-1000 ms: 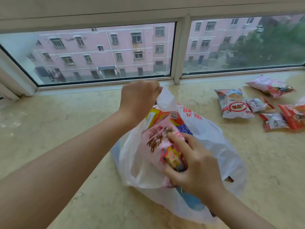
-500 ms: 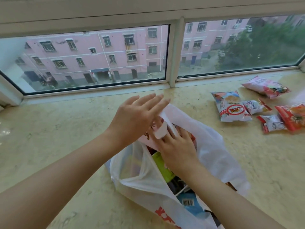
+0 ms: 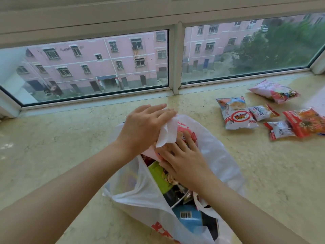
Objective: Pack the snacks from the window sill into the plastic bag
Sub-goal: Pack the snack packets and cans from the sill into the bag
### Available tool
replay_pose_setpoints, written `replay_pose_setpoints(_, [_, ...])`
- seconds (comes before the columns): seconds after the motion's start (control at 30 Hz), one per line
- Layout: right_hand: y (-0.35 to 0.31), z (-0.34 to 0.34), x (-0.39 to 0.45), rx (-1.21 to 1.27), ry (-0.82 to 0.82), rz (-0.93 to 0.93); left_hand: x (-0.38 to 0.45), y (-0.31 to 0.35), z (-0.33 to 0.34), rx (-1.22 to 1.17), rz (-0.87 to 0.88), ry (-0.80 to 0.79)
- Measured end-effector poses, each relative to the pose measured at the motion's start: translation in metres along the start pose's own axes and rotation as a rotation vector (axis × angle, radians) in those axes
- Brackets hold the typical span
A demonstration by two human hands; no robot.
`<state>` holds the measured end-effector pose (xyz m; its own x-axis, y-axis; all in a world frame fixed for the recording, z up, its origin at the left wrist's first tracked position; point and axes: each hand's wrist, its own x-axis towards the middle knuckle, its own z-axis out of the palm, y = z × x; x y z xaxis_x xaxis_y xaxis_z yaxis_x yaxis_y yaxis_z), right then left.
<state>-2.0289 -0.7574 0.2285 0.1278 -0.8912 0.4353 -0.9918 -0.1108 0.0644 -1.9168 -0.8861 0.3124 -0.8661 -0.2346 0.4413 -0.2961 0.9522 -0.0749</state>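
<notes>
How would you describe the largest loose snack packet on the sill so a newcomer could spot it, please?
Look at the window sill, right of the plastic bag, where loose packets lie. The white packet is nearest the bag. Only it bears a red ring with red characters.

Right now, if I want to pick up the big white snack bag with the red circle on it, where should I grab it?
Probably grab the big white snack packet with the red circle by its crimped top edge, nearest the window. It lies flat on the marble window sill, puffy in the middle, so the flat seam is easier to pinch. Come from above and from its left side, since a small white snack packet lies close on its right.
</notes>
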Motion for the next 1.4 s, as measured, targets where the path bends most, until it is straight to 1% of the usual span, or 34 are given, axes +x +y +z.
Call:
replay_pose_setpoints(0.1, [0.025, -0.028, -0.023, -0.003, -0.058, -0.167, -0.003, 0.012, 0.002, 0.064, 0.046, -0.024])
replay_pose_setpoints(0.13, [0.035, -0.036, -0.035, -0.041, -0.104, -0.251, -0.006, 0.019, 0.004, 0.09, 0.061, -0.068])
replay_pose_setpoints(0.2, [0.056, -0.05, -0.06, -0.094, -0.23, -0.401, -0.017, 0.036, 0.011, 0.124, 0.059, -0.213])
replay_pose_setpoints(0.27, [0.071, -0.062, -0.079, -0.123, -0.325, -0.433, -0.031, 0.052, 0.02, 0.152, 0.031, -0.319])
replay_pose_setpoints(0.3, [0.075, -0.066, -0.086, -0.123, -0.339, -0.393, -0.037, 0.059, 0.025, 0.171, 0.023, -0.353])
replay_pose_setpoints(0.33, [0.074, -0.069, -0.092, -0.109, -0.329, -0.318, -0.043, 0.063, 0.031, 0.185, 0.011, -0.387])
replay_pose_setpoints(0.4, [0.06, -0.07, -0.103, -0.046, -0.238, -0.071, -0.051, 0.067, 0.042, 0.181, -0.03, -0.418])
replay_pose_setpoints(0.47, [0.035, -0.065, -0.112, 0.057, -0.145, 0.284, -0.052, 0.07, 0.05, 0.176, -0.073, -0.396])
replay_pose_setpoints(0.5, [0.022, -0.063, -0.114, 0.117, -0.137, 0.481, -0.05, 0.072, 0.054, 0.175, -0.089, -0.373])
replay_pose_setpoints(0.57, [0.001, -0.058, -0.114, 0.256, -0.214, 0.838, -0.047, 0.074, 0.059, 0.171, -0.113, -0.324])
replay_pose_setpoints(0.6, [-0.006, -0.056, -0.113, 0.303, -0.287, 0.962, -0.047, 0.075, 0.061, 0.17, -0.126, -0.305])
replay_pose_setpoints(0.63, [-0.011, -0.056, -0.112, 0.329, -0.358, 1.03, -0.048, 0.076, 0.063, 0.171, -0.138, -0.287])
replay_pose_setpoints(0.67, [-0.015, -0.057, -0.108, 0.374, -0.396, 1.052, -0.048, 0.077, 0.064, 0.173, -0.148, -0.275])
replay_pose_setpoints(0.7, [-0.017, -0.059, -0.102, 0.468, -0.391, 1.063, -0.048, 0.078, 0.065, 0.175, -0.153, -0.27])
replay_pose_setpoints(0.77, [-0.017, -0.071, -0.087, 0.773, -0.345, 1.13, -0.047, 0.079, 0.061, 0.17, -0.147, -0.266])
replay_pose_setpoints(0.83, [-0.013, -0.089, -0.07, 1.121, -0.374, 1.201, -0.046, 0.076, 0.051, 0.168, -0.123, -0.299])
replay_pose_setpoints(0.87, [-0.01, -0.1, -0.063, 1.266, -0.39, 1.224, -0.047, 0.072, 0.045, 0.18, -0.121, -0.327])
replay_pose_setpoints(0.9, [-0.007, -0.113, -0.055, 1.354, -0.425, 1.237, -0.049, 0.067, 0.038, 0.192, -0.144, -0.355])
replay_pose_setpoints(0.97, [0.0, -0.138, -0.044, 1.422, -0.472, 1.209, -0.063, 0.056, 0.019, 0.195, -0.255, -0.382])
replay_pose_setpoints(1.03, [0.006, -0.161, -0.034, 1.415, -0.469, 1.217, -0.083, 0.048, 0.0, 0.189, -0.359, -0.398])
replay_pose_setpoints(1.1, [0.011, -0.179, -0.025, 1.413, -0.452, 1.261, -0.104, 0.04, -0.02, 0.187, -0.485, -0.491])
replay_pose_setpoints(1.2, [0.017, -0.2, -0.01, 1.432, -0.431, 1.284, -0.124, 0.03, -0.038, 0.204, -0.794, -0.676])
replay_pose_setpoints(1.23, [0.018, -0.208, -0.005, 1.434, -0.427, 1.279, -0.125, 0.029, -0.041, 0.182, -0.903, -0.712])
replay_pose_setpoints(1.27, [0.02, -0.214, 0.0, 1.432, -0.431, 1.272, -0.125, 0.029, -0.044, 0.117, -1.02, -0.723])
replay_pose_setpoints(1.3, [0.02, -0.22, 0.004, 1.431, -0.439, 1.27, -0.125, 0.028, -0.048, 0.01, -1.144, -0.701])
replay_pose_setpoints(1.4, [0.026, -0.236, 0.015, 1.409, -0.468, 1.277, -0.113, 0.018, -0.066, -0.385, -1.419, -0.544])
